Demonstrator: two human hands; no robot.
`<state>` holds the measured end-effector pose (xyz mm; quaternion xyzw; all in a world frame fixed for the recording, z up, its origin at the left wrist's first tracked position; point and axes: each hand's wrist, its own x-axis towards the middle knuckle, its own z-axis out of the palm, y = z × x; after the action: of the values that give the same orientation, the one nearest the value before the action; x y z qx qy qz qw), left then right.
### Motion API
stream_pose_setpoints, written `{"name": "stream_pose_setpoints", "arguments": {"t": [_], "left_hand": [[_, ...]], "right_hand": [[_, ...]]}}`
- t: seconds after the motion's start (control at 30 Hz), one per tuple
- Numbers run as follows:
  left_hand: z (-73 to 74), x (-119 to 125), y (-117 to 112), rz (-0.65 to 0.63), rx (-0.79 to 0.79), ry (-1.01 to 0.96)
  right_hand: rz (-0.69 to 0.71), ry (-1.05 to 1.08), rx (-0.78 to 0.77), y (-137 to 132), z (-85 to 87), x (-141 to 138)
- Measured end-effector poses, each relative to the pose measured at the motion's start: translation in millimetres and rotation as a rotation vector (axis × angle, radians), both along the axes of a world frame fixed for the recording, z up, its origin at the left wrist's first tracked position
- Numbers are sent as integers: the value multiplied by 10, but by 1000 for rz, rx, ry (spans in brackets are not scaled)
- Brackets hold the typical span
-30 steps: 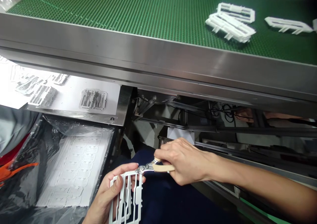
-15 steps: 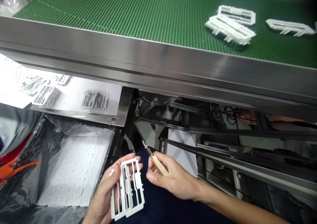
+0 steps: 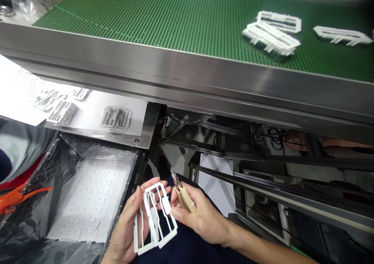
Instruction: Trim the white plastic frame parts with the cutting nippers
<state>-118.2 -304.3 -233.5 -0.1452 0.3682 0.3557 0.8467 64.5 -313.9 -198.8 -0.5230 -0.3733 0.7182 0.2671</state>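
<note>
My left hand (image 3: 128, 221) is closed around two overlapping white slotted plastic frames (image 3: 170, 238), its thumb along their left side and its fingertips behind them. Wrapped round a pair of nippers (image 3: 184, 201) with beige handles is my right hand (image 3: 201, 215). The metal jaws of the nippers point up and away from me. My right thumb reaches to the right edge of the upper frame and seems to touch it. Both hands are above my dark-clothed lap.
A green conveyor belt (image 3: 163, 18) runs across the back, with several white frames (image 3: 271, 38) at its right. To the left, more frames (image 3: 117, 118) lie on a white-covered table. Below it, a plastic-lined box (image 3: 87, 194) holds flat white parts. Orange-handled cutters (image 3: 20, 198) are at far left.
The two frames have shifted apart, the upper one sliding right over the other. My right hand has come against the upper frame, and the nippers' handles have turned and show wider apart.
</note>
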Motion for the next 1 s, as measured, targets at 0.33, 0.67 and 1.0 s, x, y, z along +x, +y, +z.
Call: {"name": "stream_pose_setpoints", "arguments": {"t": [0.33, 0.67, 1.0], "left_hand": [[41, 35, 27, 4, -27, 22], [9, 146, 128, -5, 35, 47], [55, 248, 273, -1, 67, 127]], "right_hand": [[-38, 85, -20, 7, -12, -7], [-110, 161, -25, 91, -124, -17], [-22, -31, 133, 238, 136, 111]]}}
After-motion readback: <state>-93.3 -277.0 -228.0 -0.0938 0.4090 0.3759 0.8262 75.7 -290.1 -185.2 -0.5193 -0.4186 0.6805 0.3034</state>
